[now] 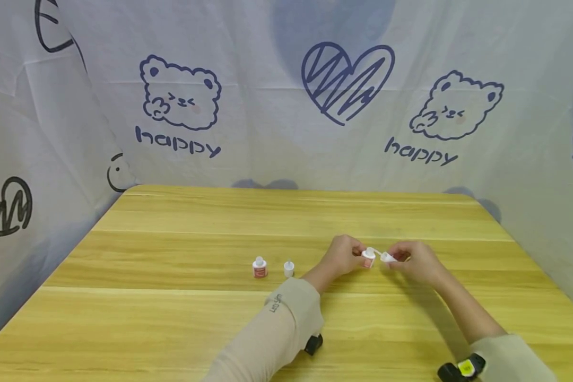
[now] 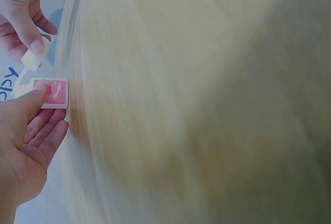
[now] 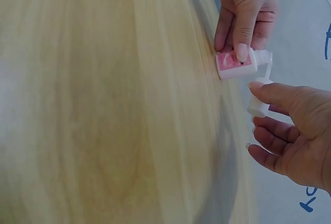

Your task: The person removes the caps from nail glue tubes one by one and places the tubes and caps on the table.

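My left hand (image 1: 342, 255) pinches a small white bottle (image 1: 368, 258) with a pink label, its thumb lying over the label (image 2: 56, 92) in the left wrist view. Between the thumb and fingers of my right hand (image 1: 416, 261) is a white cap (image 3: 259, 99) with a thin applicator stem (image 3: 269, 69). The stem reaches from the cap to the open neck (image 3: 263, 57) of the bottle; its tip appears at the mouth. To the left of the hands, a second bottle (image 1: 260, 268) with a red label stands upright, its neck uncovered. A second white cap (image 1: 288, 269) rests beside it, stem upward.
The wood-grain table (image 1: 172, 318) spreads around the hands. Behind it hangs a pale cloth (image 1: 262, 106) with drawn bears, hearts and lettering. Black wrist devices sit at the left cuff (image 1: 313, 344) and the right cuff (image 1: 462, 368).
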`<move>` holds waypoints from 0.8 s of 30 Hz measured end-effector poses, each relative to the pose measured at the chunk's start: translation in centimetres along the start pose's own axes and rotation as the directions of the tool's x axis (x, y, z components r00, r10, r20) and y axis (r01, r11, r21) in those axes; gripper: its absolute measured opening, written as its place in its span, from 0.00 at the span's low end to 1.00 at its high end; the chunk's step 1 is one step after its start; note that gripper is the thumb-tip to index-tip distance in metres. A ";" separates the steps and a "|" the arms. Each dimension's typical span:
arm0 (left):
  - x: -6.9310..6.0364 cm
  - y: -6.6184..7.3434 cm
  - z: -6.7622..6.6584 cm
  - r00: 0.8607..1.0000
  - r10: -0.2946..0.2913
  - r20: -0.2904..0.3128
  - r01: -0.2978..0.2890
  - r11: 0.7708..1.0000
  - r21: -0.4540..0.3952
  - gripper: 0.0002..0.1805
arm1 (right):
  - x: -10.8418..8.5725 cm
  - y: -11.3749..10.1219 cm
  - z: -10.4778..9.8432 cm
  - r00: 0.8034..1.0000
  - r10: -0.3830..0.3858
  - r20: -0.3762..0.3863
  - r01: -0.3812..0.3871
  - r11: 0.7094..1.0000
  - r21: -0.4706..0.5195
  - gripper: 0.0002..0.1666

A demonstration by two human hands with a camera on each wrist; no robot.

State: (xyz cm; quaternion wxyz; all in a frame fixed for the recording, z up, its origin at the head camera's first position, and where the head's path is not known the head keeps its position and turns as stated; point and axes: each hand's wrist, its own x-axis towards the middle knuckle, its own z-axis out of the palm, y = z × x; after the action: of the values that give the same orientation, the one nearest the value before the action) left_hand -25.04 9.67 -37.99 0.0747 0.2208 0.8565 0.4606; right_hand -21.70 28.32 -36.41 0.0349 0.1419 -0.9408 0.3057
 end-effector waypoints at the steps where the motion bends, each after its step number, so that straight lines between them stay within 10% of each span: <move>1: 0.0 0.0 0.0 1.000 -0.003 0.000 0.003 1.000 -0.004 0.09 | 0.0 0.0 0.1 1.000 0.010 0.000 -0.010 1.000 0.000 0.07; 24: 0.2 -0.3 0.3 1.000 0.019 -0.014 -0.019 1.000 -0.016 0.09 | -0.7 0.8 2.1 0.997 0.041 -0.072 -0.030 0.988 0.150 0.11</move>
State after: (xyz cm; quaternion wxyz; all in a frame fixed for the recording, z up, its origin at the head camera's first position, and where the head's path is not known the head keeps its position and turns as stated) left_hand -25.20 9.79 -38.41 0.0664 0.2251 0.8511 0.4696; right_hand -21.21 27.89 -38.63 0.0542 0.1158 -0.9157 0.3809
